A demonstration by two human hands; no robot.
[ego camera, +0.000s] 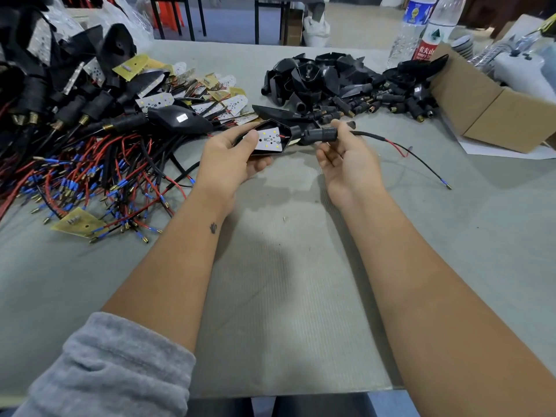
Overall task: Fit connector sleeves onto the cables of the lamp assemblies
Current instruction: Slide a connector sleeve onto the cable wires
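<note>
Head view: lamp assembly (270, 139) between both hands.

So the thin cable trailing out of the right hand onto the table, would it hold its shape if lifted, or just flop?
Probably floppy: the cable sags from the right hand and curves along the table. It looks thin, so likely light. The small metal tip would likely dangle and swing.

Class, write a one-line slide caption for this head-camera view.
Left hand holds a lamp housing while the right hand grips the black connector sleeve on its cable.
</note>
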